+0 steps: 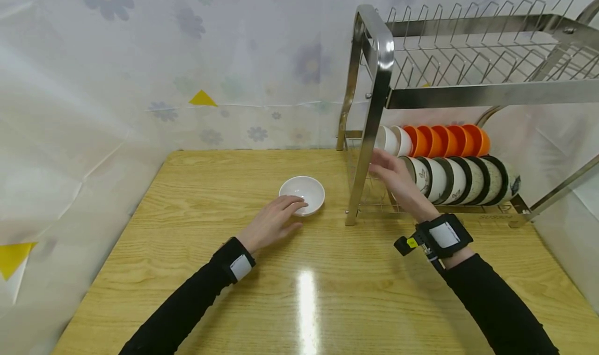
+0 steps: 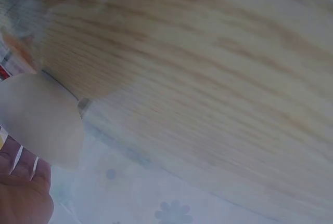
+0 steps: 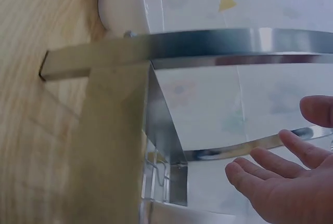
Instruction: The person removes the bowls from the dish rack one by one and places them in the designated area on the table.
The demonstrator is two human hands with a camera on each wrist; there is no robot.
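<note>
A small white bowl [image 1: 311, 189] stands upright on the wooden table, left of the metal dish rack [image 1: 374, 110]. Over its near-left rim reach the fingers of my left hand [image 1: 271, 221], loosely bent, the thumb lying apart from the bowl. The left wrist view has the bowl [image 2: 41, 117] beside the fingers; whether they touch it is unclear. My right hand [image 1: 402, 183] is inside the rack's lower tier, left of the patterned bowls [image 1: 437, 181]. In the right wrist view that hand [image 3: 291, 182] holds nothing, its fingers spread and slightly bent.
White bowls [image 1: 395, 139] and several orange bowls [image 1: 449, 141] line the back of the lower tier. An upper wire tier [image 1: 468, 48] overhangs them. The rack's left post [image 1: 362, 183] stands between the white bowl and my right hand. A flower-patterned sheet [image 1: 252, 58] hangs behind the table [image 1: 210, 183].
</note>
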